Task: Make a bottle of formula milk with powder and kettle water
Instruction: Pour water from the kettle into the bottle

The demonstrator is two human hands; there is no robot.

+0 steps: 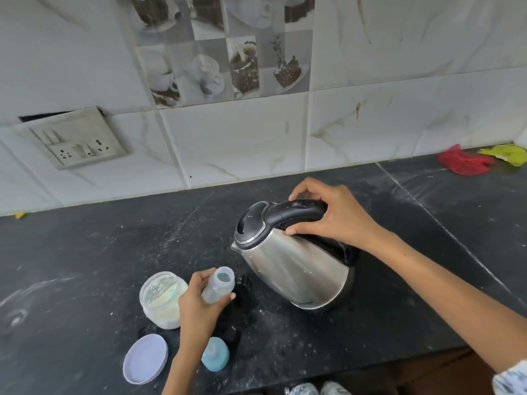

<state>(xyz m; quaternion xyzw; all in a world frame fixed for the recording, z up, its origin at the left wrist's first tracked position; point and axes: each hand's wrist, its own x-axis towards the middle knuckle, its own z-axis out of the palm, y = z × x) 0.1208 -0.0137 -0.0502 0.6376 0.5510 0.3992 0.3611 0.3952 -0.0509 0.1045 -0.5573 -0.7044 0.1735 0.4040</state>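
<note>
Head camera looks down on a black stone counter (85, 266) dusted with white specks, backed by white marbled wall tiles (399, 95). At far left on the wall sits a grey switch-and-socket plate (77, 139). On the counter's left part stands an open clear jar of pale formula powder (162, 297), and just in front of it lies its round lilac lid (145, 359), flat on the stone. Beside the jar, the left hand (199, 306) has its fingers and thumb curled round a small translucent baby bottle (219, 285), holding it tilted with its open mouth turned toward the kettle. Near the wrist, close to the counter's front edge, stands a blue bottle cap with teat (215, 354). To the right, a stainless steel electric kettle with a black lid and handle (293, 263) is tipped over, its spout pointing at the bottle, just apart from the bottle's mouth. The right hand (333, 215) grips the kettle's black handle from above, fingers wrapped over it, thumb on the near side. At far right, by the wall, lie a red cloth (463, 161) and a yellow-green cloth (507, 153).
</note>
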